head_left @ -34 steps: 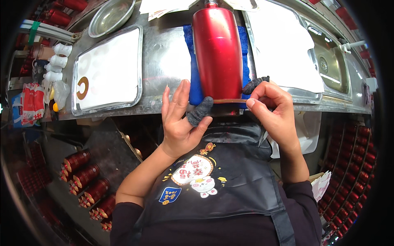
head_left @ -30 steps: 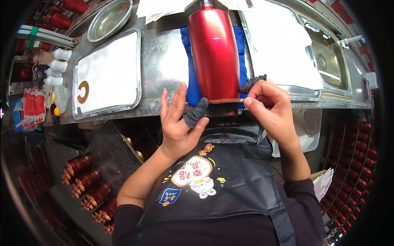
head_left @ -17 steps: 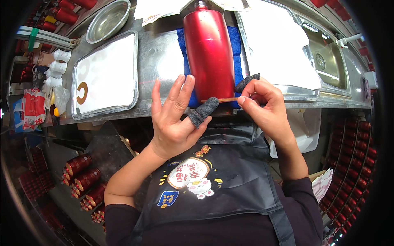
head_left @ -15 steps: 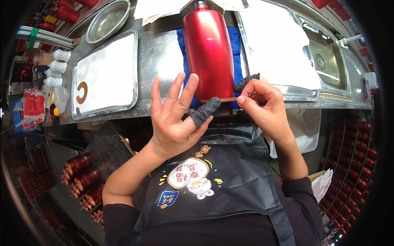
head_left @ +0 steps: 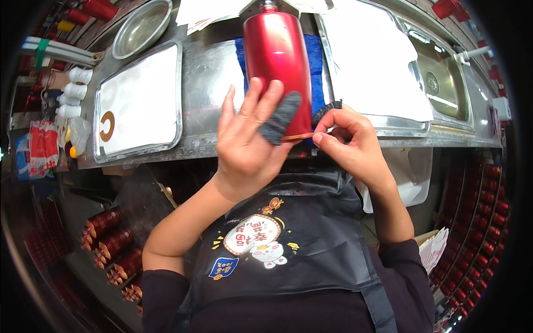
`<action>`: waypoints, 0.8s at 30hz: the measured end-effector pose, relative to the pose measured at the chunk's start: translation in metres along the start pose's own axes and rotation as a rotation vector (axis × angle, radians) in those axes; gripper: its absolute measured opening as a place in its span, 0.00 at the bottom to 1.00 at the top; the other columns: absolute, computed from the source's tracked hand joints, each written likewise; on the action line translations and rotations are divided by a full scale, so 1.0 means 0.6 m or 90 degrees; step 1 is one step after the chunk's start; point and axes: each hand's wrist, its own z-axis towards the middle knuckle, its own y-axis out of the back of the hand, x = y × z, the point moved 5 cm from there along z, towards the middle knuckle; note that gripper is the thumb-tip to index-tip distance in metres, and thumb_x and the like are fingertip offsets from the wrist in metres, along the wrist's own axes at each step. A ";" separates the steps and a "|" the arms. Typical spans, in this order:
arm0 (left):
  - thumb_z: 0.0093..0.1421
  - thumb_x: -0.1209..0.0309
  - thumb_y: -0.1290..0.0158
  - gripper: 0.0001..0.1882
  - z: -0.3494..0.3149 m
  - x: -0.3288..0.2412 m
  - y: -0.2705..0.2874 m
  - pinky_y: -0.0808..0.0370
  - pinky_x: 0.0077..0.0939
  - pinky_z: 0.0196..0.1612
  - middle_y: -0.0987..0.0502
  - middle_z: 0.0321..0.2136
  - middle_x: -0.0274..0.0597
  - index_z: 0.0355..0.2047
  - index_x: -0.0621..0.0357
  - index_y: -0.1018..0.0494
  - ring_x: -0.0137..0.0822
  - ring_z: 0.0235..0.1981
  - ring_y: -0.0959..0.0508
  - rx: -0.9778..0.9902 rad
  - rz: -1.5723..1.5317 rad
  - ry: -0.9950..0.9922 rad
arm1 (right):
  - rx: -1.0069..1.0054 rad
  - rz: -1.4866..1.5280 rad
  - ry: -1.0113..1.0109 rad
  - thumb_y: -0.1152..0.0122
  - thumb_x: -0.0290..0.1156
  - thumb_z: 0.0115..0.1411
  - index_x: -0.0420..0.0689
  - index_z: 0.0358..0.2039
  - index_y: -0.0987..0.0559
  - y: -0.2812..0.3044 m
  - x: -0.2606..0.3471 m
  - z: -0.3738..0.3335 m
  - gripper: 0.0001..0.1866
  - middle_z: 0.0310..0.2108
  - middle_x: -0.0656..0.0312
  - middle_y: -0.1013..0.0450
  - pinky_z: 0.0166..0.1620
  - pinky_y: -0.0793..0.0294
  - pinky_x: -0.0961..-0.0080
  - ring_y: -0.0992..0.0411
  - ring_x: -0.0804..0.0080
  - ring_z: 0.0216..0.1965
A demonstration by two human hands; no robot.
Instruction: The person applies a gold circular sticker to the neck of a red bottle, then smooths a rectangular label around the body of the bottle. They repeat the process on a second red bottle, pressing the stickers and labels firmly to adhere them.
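Observation:
A large glossy red bottle (head_left: 276, 53) lies on its side on a blue cloth (head_left: 315, 72), neck pointing away and base toward me. Along the base edge runs a thin brown-gold strip (head_left: 300, 136). My right hand (head_left: 352, 136) pinches the strip's right end between thumb and a fingertip; a dark grey finger sleeve covers one of its fingers. My left hand (head_left: 244, 147) has its fingers spread over the bottle's lower left side, its index finger in a grey knitted sleeve (head_left: 281, 118) lying against the red surface. The left thumb tip is at the base edge, partly hidden.
On the left stands a metal tray (head_left: 179, 111) with a white sheet and a gold C-shaped piece (head_left: 106, 126); behind it is a steel bowl (head_left: 142, 28). To the right are a tray (head_left: 388, 125) with white sheets and a sink (head_left: 444, 77). Red bottles stand in racks (head_left: 472, 211) below.
My left hand has moved up and right onto the bottle's lower side. My right hand keeps its pinch at the strip's end, shifting slightly left. The view has shifted a little.

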 end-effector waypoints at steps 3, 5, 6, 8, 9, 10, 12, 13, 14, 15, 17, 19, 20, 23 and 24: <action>0.47 0.70 0.31 0.29 -0.028 0.016 0.002 0.43 0.67 0.66 0.28 0.62 0.55 0.52 0.63 0.21 0.56 0.63 0.28 -0.009 -0.044 0.037 | 0.014 0.028 -0.032 0.33 0.26 0.57 0.39 0.28 0.22 0.004 0.006 -0.009 0.06 0.30 0.71 0.35 0.29 0.44 0.87 0.39 0.90 0.26; 0.49 0.68 0.30 0.28 -0.053 0.021 0.011 0.44 0.67 0.66 0.28 0.62 0.56 0.50 0.65 0.21 0.57 0.63 0.28 0.012 -0.035 0.054 | 0.013 0.028 -0.022 0.33 0.26 0.56 0.39 0.27 0.22 0.007 0.017 -0.014 0.06 0.30 0.71 0.35 0.29 0.44 0.87 0.39 0.90 0.26; 0.49 0.68 0.30 0.27 -0.065 0.021 0.017 0.44 0.67 0.66 0.29 0.62 0.57 0.49 0.65 0.21 0.58 0.63 0.28 0.012 -0.032 0.042 | 0.004 0.013 -0.007 0.33 0.26 0.56 0.39 0.27 0.22 0.009 0.023 -0.018 0.06 0.30 0.71 0.36 0.29 0.44 0.87 0.39 0.90 0.26; 0.50 0.67 0.29 0.25 -0.085 0.025 0.022 0.44 0.67 0.66 0.29 0.63 0.58 0.47 0.65 0.20 0.59 0.63 0.28 0.039 -0.024 0.037 | -0.015 -0.016 0.019 0.32 0.25 0.55 0.39 0.26 0.22 0.014 0.035 -0.024 0.06 0.29 0.71 0.36 0.29 0.44 0.87 0.39 0.90 0.26; 0.49 0.69 0.29 0.23 -0.091 0.026 0.023 0.46 0.68 0.67 0.30 0.63 0.58 0.44 0.66 0.19 0.60 0.62 0.28 0.039 -0.025 0.028 | -0.020 -0.031 0.032 0.33 0.25 0.55 0.39 0.26 0.22 0.017 0.039 -0.027 0.06 0.29 0.71 0.36 0.29 0.44 0.87 0.39 0.90 0.26; 0.49 0.69 0.29 0.23 -0.097 0.028 0.019 0.46 0.68 0.67 0.30 0.63 0.58 0.44 0.65 0.19 0.60 0.62 0.28 0.054 -0.017 0.040 | -0.024 -0.046 0.048 0.33 0.24 0.55 0.39 0.26 0.22 0.019 0.042 -0.029 0.06 0.29 0.71 0.36 0.29 0.44 0.87 0.39 0.90 0.25; 0.49 0.71 0.29 0.22 -0.103 0.029 0.017 0.48 0.68 0.67 0.30 0.63 0.58 0.44 0.63 0.19 0.59 0.62 0.27 0.061 -0.011 0.040 | -0.032 -0.058 0.066 0.33 0.24 0.55 0.39 0.26 0.22 0.022 0.042 -0.031 0.06 0.29 0.71 0.36 0.29 0.44 0.87 0.39 0.90 0.25; 0.48 0.71 0.30 0.22 -0.103 0.029 0.016 0.48 0.68 0.68 0.30 0.63 0.58 0.44 0.62 0.18 0.59 0.62 0.27 0.063 -0.007 0.040 | -0.035 -0.065 0.077 0.33 0.24 0.55 0.39 0.26 0.22 0.024 0.040 -0.031 0.06 0.29 0.70 0.36 0.29 0.44 0.87 0.39 0.90 0.25; 0.48 0.72 0.30 0.21 -0.101 0.027 0.016 0.49 0.68 0.68 0.29 0.63 0.58 0.45 0.60 0.18 0.59 0.62 0.27 0.060 -0.004 0.035 | -0.038 -0.061 0.069 0.33 0.24 0.55 0.39 0.26 0.22 0.025 0.035 -0.029 0.06 0.29 0.71 0.36 0.29 0.44 0.87 0.39 0.90 0.25; 0.48 0.72 0.30 0.21 -0.099 0.025 0.016 0.49 0.68 0.68 0.29 0.63 0.58 0.45 0.58 0.17 0.58 0.61 0.26 0.062 0.002 0.028 | -0.042 -0.057 0.061 0.33 0.24 0.55 0.39 0.26 0.22 0.026 0.029 -0.026 0.06 0.29 0.71 0.36 0.29 0.44 0.87 0.39 0.90 0.25; 0.48 0.74 0.31 0.24 -0.090 0.021 0.018 0.50 0.68 0.68 0.32 0.64 0.61 0.48 0.61 0.19 0.59 0.63 0.28 0.073 0.008 0.001 | -0.049 -0.062 0.058 0.32 0.25 0.55 0.39 0.26 0.22 0.027 0.018 -0.020 0.06 0.29 0.71 0.36 0.29 0.43 0.87 0.39 0.90 0.25; 0.48 0.75 0.31 0.25 -0.079 0.015 0.020 0.50 0.68 0.68 0.32 0.65 0.62 0.49 0.61 0.20 0.59 0.64 0.29 0.090 0.022 -0.022 | -0.042 -0.058 0.050 0.32 0.25 0.56 0.39 0.26 0.22 0.027 0.010 -0.014 0.06 0.29 0.71 0.36 0.29 0.43 0.87 0.39 0.90 0.25; 0.47 0.76 0.31 0.24 -0.075 0.012 0.021 0.50 0.67 0.68 0.32 0.64 0.61 0.48 0.59 0.19 0.58 0.64 0.28 0.099 0.032 -0.030 | -0.038 -0.057 0.046 0.32 0.25 0.56 0.39 0.26 0.22 0.026 0.006 -0.013 0.06 0.29 0.71 0.35 0.29 0.43 0.87 0.39 0.90 0.25; 0.46 0.76 0.31 0.24 -0.060 0.002 0.022 0.50 0.66 0.68 0.31 0.64 0.59 0.46 0.53 0.17 0.58 0.62 0.27 0.102 0.062 -0.047 | -0.033 -0.051 0.046 0.32 0.24 0.57 0.39 0.27 0.22 0.024 0.001 -0.011 0.06 0.29 0.71 0.35 0.28 0.43 0.88 0.39 0.90 0.25; 0.45 0.76 0.32 0.24 -0.054 -0.002 0.022 0.50 0.66 0.68 0.31 0.64 0.59 0.46 0.51 0.17 0.57 0.62 0.26 0.103 0.072 -0.057 | -0.034 -0.046 0.046 0.32 0.24 0.57 0.39 0.27 0.22 0.023 0.001 -0.011 0.06 0.29 0.72 0.35 0.28 0.43 0.88 0.39 0.90 0.25</action>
